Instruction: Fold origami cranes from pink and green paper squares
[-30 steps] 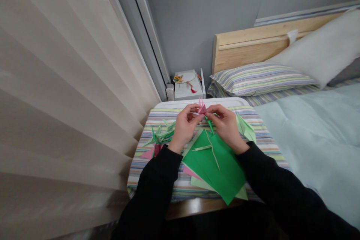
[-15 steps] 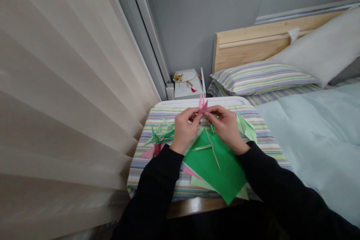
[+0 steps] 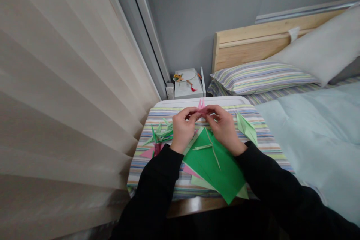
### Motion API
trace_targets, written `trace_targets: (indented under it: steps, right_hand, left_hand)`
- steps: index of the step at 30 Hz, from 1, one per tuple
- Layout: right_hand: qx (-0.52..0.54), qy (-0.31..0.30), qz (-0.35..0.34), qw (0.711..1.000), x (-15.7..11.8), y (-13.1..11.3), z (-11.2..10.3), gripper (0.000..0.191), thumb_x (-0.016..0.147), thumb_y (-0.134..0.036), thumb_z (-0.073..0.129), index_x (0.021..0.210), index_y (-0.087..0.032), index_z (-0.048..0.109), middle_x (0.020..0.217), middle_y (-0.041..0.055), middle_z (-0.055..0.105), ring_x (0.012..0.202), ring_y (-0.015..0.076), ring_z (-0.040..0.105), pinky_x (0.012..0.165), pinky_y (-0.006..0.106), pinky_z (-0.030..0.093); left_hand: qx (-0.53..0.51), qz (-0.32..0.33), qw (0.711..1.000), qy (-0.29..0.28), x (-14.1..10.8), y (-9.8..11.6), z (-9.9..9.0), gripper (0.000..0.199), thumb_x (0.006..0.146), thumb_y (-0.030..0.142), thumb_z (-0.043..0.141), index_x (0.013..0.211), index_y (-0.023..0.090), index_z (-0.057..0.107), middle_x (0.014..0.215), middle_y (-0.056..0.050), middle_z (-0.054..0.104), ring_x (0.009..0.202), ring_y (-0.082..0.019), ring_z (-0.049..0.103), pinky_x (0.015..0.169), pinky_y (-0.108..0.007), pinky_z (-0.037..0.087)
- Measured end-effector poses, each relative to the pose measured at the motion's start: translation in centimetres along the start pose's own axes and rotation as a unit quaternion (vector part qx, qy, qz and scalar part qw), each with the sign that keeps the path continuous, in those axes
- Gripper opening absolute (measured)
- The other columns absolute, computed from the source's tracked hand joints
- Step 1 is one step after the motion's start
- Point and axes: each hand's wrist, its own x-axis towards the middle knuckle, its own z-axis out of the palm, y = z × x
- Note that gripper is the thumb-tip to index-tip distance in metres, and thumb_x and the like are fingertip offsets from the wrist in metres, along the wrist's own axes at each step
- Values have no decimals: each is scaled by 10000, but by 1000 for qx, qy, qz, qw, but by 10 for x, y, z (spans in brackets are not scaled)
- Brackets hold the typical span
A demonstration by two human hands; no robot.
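A small folded pink paper (image 3: pixel 201 110) is pinched between both hands above the far part of the table, two thin points sticking up from it. My left hand (image 3: pixel 184 127) grips its left side with thumb and fingers. On its right side, my right hand (image 3: pixel 223 127) pinches it the same way. Below the hands lies a stack with a green sheet (image 3: pixel 225 168) on top, and thin pale strips (image 3: pixel 215 153) rest on that sheet. Folded green paper pieces (image 3: pixel 160 134) lie left of my left hand, with a pink folded piece (image 3: pixel 147 153) nearer me.
A light green folded paper (image 3: pixel 246 128) lies on the striped cloth (image 3: pixel 270 138) at the right. Behind the table stands a small white cabinet (image 3: pixel 185 90) with little items. The curtain (image 3: pixel 70 101) hangs at left; the bed (image 3: pixel 315 120) is at right.
The pink paper has turned and sits slightly lower, its raised flap now down between the fingers. My hands have come closer together around it.
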Motion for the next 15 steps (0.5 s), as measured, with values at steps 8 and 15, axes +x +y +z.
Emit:
trace_targets:
  steps: [8,15]
  right_hand:
    - [-72,23,-68,995,-1,2,-1,101,926,-192,624,952,-206,720,888,56,754,779,197,693,729,343,545]
    - [-95,30,-90,991,-1,0,-1,83,929,-186,635,925,-209,714,853,50,738,750,189,684,693,324,538]
  left_hand:
    - [15,28,999,-17,2,1,0,167,818,264,762,961,181,786,910,-53,788,797,-180,698,718,-279,516]
    - [7,6,1000,5,3,2,0,55,797,189,745,817,156,784,812,-57,785,778,-194,716,787,-313,547]
